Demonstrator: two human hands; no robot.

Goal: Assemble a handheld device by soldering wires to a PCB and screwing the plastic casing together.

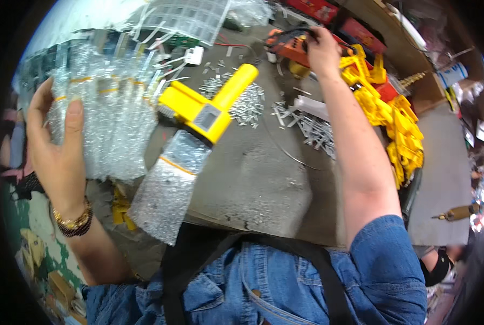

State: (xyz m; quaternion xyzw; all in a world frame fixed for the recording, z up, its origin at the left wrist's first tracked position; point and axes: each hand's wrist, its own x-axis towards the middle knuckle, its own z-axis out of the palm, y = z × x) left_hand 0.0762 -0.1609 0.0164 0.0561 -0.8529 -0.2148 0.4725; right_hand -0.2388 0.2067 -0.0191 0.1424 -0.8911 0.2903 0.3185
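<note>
My left hand (62,132) is closed around the left edge of a row of bubble-wrap-covered pieces (112,124), thumb on top. Orange bands run across the wrapped pieces. At the back right, my right hand (324,53) has its fingers bent at black cords beside an orange piece (293,50); what they grip is hidden. Between the hands lies a yellow handheld device (201,108) with a thick handle and a small grey window. From its near end extends a bubble-wrap sleeve (169,187) with an orange band.
Small metal screws (247,105) lie in a pile behind the device. Grey metal pieces (315,130) are heaped beside my right forearm. Several yellow plastic housings (399,127) are piled on the right. A grey gridded tray (185,19) stands at the back; a brown-handled tool (458,213) points in from the right.
</note>
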